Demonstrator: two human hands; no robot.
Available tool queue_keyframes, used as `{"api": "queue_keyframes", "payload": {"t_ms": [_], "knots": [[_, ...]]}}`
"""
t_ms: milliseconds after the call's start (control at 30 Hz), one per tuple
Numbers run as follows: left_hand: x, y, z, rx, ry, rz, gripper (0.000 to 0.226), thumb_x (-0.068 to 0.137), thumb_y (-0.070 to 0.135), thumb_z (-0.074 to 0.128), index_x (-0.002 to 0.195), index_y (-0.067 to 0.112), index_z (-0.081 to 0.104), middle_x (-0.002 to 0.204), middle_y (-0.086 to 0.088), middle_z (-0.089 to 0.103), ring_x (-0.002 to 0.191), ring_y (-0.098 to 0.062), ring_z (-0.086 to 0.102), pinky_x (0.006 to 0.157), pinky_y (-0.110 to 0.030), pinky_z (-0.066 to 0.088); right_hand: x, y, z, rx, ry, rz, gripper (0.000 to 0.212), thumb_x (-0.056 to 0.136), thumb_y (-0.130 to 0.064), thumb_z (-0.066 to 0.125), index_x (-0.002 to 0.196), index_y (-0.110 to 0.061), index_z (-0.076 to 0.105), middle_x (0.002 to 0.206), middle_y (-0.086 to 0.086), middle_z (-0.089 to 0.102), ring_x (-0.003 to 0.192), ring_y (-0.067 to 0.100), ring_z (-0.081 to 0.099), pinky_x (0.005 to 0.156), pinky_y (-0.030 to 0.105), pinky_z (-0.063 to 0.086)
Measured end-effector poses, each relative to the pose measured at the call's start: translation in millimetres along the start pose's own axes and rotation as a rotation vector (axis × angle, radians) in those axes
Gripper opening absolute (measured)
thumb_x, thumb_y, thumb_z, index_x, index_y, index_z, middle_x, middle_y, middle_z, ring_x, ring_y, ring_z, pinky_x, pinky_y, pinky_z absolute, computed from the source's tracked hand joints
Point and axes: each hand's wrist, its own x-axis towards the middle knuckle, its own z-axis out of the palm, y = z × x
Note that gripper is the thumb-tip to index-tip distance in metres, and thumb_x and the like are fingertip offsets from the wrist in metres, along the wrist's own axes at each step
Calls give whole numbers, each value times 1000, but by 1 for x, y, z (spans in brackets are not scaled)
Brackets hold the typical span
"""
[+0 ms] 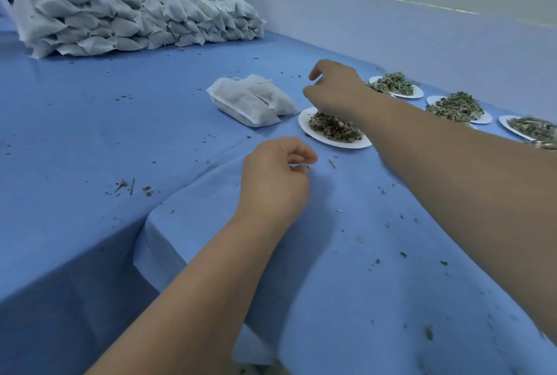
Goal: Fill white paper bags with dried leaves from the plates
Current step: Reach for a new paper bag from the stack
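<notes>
Right hand point(334, 90) over the nearest plate point(305, 126) of dried leaves point(334, 128).
Its fingers hang loose, apart, holding nothing; left hand point(275, 177) curls over the blue cloth point(90, 133), grip unclear. Flat paper bags point(250, 100) lie just beside that plate.

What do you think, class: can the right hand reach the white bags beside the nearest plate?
Probably yes: the right hand hovers above the nearest plate, beside the white bags, with nothing between them.

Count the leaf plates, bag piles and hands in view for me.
Leaf plates: 4 plainly seen
Bag piles: 2, back stack and small pile
Hands: 2, left hand and right hand
Total: 8
</notes>
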Motion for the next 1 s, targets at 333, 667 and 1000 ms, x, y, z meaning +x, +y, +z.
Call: {"api": "queue_keyframes", "payload": {"t_ms": [333,667,1000], "knots": [[-15,32,33,57,3,40,23,88,11,63,97,31,69,93,17,71,71,4,66,44,-6,41,-97,104,-87,-153,9,231,18,94,-17,44,105,-17,58,90,8,61,76,27,60,61,33,46],[7,87,123,211,-327,-162,53,92,11,43,145,7,36,87,-2,50,65,-13,46,45,-23,35,-166,172,-111,23,7,499,31,106,-33,35,119,-12,52,93,5,55,74,21,52,64,33,42],[7,90,134,292,-304,-170,59,87,1,38,143,-16,31,64,-5,31,52,-19,25,29,-18,16,-178,167,-111,174,-19,517,26,107,-37,32,121,-21,47,100,3,56,78,18,50,68,33,42]]}}
